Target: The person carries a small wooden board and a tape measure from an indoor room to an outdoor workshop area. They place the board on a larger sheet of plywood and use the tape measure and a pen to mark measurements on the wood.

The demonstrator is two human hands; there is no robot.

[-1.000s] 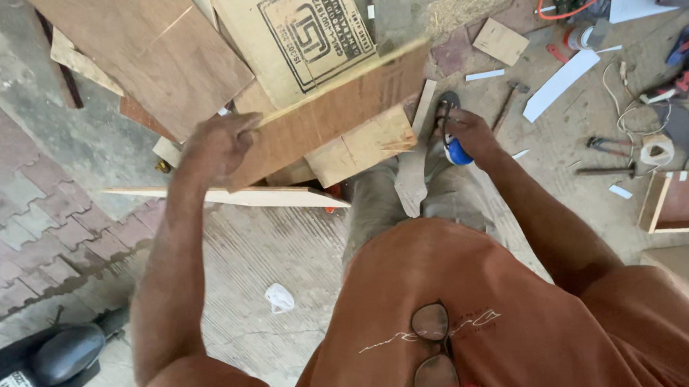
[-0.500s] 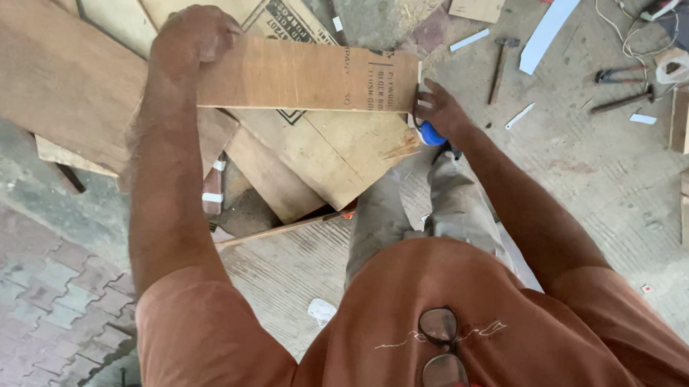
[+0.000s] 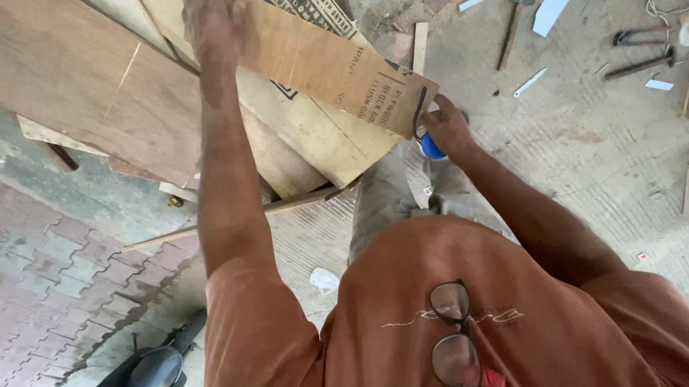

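Plywood, a long brown strip (image 3: 328,63) with dark print on its face, is held up in front of the person, slanting down from upper left to lower right above a stack of larger sheets. Biggest of these is a wide reddish-brown plywood board (image 3: 67,91) at the left; beside it lies a paler tan sheet (image 3: 317,139), partly under the strip. The concrete floor (image 3: 596,138) carries scattered offcuts and a hammer (image 3: 513,16) well apart from the strip. The left hand (image 3: 214,18) is curled over the strip's upper end, fingers wrapped around its edge. The right hand (image 3: 446,127) grips the lower end, fingers closed there, a small blue round object (image 3: 431,147) just beneath the hand. Folded glasses (image 3: 453,338) hang at the orange shirt's neck.
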